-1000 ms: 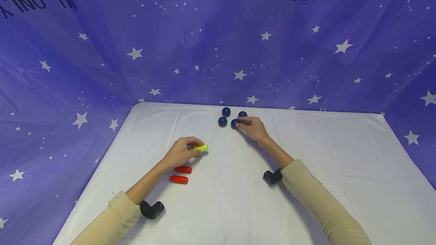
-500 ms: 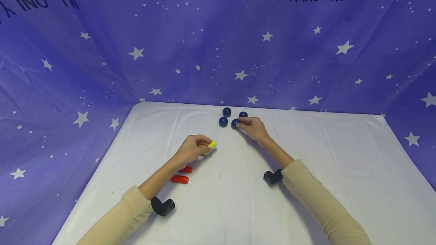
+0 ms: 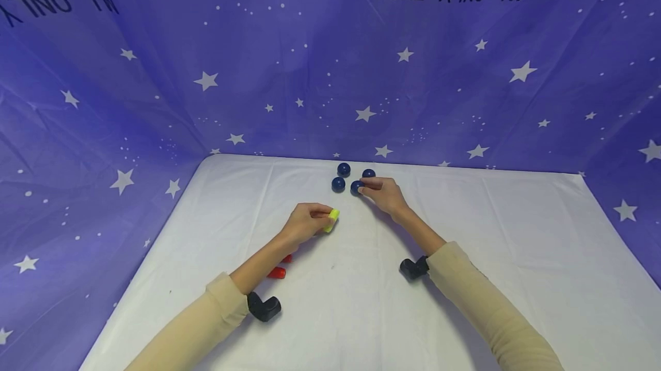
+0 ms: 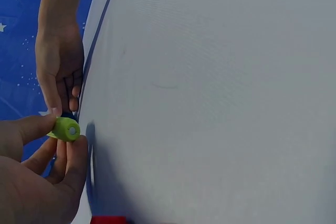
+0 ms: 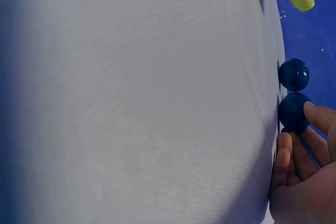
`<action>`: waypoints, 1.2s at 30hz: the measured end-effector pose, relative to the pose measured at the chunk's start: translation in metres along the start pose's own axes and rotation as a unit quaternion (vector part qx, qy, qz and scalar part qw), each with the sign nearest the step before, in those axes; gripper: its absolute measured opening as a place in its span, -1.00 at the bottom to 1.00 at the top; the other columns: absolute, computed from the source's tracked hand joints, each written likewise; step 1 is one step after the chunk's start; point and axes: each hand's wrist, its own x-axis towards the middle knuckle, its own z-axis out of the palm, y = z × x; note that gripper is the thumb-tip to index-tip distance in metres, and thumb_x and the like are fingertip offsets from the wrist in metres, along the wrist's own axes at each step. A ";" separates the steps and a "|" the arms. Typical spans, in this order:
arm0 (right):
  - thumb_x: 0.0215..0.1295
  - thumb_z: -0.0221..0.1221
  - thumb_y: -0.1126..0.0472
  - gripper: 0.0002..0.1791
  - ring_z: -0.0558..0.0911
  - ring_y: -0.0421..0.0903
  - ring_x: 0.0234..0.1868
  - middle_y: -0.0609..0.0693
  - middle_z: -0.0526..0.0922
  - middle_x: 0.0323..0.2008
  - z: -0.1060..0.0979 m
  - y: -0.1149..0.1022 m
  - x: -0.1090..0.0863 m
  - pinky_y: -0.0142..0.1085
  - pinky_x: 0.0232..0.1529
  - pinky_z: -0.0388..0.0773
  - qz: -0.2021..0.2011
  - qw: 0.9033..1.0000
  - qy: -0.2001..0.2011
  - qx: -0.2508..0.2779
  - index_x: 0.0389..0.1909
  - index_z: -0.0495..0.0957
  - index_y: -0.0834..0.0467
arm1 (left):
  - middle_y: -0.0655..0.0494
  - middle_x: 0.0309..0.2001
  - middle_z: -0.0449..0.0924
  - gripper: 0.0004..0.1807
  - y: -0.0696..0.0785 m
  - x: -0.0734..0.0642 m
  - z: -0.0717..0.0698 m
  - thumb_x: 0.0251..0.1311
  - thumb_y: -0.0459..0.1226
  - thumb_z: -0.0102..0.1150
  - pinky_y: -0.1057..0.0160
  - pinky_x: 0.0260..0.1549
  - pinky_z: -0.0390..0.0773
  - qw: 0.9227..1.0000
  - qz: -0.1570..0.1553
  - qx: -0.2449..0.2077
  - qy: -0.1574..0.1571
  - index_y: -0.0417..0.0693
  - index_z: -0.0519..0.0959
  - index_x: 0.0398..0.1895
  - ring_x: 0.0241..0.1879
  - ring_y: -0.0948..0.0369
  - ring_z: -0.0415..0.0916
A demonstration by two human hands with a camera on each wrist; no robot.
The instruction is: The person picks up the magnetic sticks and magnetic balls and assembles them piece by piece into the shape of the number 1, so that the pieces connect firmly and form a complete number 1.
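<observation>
Between its thumb and fingers my left hand (image 3: 306, 225) pinches a short yellow rod (image 3: 333, 219), raised off the cloth and tilted. In the left wrist view a small silvery disc shows in the end of this rod (image 4: 67, 129). At the back of the table my right hand (image 3: 386, 195) pinches a dark blue ball (image 3: 356, 188) that sits on the cloth. Close by are another blue ball (image 3: 338, 184), one behind it (image 3: 343, 170), and a third (image 3: 369, 173) partly beside my right fingers.
Two red rods, the nearer red rod (image 3: 279, 273) and the farther red rod (image 3: 287, 258), lie partly hidden under my left forearm. White cloth (image 3: 465, 222) covers the table. A purple star-patterned curtain (image 3: 310, 73) stands behind and at the sides.
My left hand has moved right and slightly away from me with the yellow rod, turning it more upright. The left forearm now covers more of the red rods. My right hand has stayed on its ball.
</observation>
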 end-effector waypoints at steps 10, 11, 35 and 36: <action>0.35 0.28 0.13 -0.58 0.56 0.08 0.19 0.12 0.61 0.16 -0.002 0.000 0.000 -0.07 0.24 0.42 -0.002 1.000 -0.003 -0.006 0.19 0.61 0.14 | -0.02 -0.25 0.69 -0.72 0.004 0.012 0.017 0.19 -0.40 0.35 0.35 -0.34 0.63 1.000 -0.008 -0.008 0.012 -0.32 0.66 -0.04 -0.33 0.25 0.58; 0.35 0.28 0.13 -0.58 0.56 0.07 0.19 0.12 0.61 0.17 -0.002 0.000 0.000 -0.07 0.24 0.42 -0.003 1.000 -0.003 -0.006 0.19 0.61 0.14 | -0.01 -0.26 0.68 -0.72 0.004 0.014 0.018 0.19 -0.39 0.35 0.35 -0.34 0.63 1.000 -0.009 -0.009 0.014 -0.32 0.66 -0.04 -0.33 0.25 0.57; 0.35 0.28 0.17 -0.57 0.55 0.08 0.20 0.14 0.60 0.17 -0.002 0.003 -0.002 -0.07 0.25 0.41 -0.010 1.000 -0.007 0.019 0.20 0.59 0.17 | -0.05 -0.28 0.69 -0.74 0.009 0.030 0.036 0.15 -0.41 0.37 0.33 -0.35 0.67 0.999 0.006 -0.027 0.029 -0.38 0.65 -0.10 -0.37 0.24 0.61; 0.34 0.28 0.17 -0.57 0.55 0.09 0.20 0.14 0.61 0.16 -0.002 0.003 -0.003 -0.07 0.25 0.41 -0.010 1.000 -0.007 0.019 0.20 0.59 0.17 | -0.05 -0.28 0.70 -0.74 0.009 0.031 0.036 0.15 -0.41 0.37 0.33 -0.35 0.67 0.999 0.006 -0.027 0.029 -0.38 0.65 -0.11 -0.37 0.24 0.61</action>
